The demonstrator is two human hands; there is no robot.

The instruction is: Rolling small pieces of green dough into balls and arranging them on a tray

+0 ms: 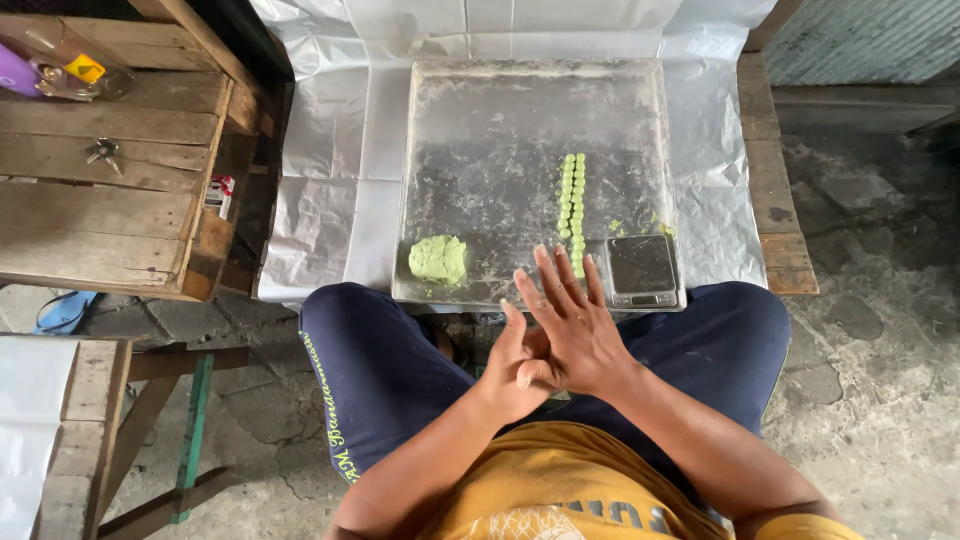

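My right hand [572, 318] lies flat with fingers spread on top of my left hand [508, 372], palm against palm, just in front of a square metal tray [420, 180]. Anything between the palms is hidden. On the tray a lump of green dough [438, 259] sits at the near left corner. Two short rows of several small green dough balls [571, 200] run down the tray's right half. A small grey digital scale [641, 270] rests on the near right corner, right beyond my fingertips.
The tray lies on a white plastic sheet [320, 180] over a wooden bench [775, 200]. At left a wooden crate [100, 200] bears keys [102, 152] and a clear bag [60, 65]. A blue sandal [62, 312] lies on the stone floor.
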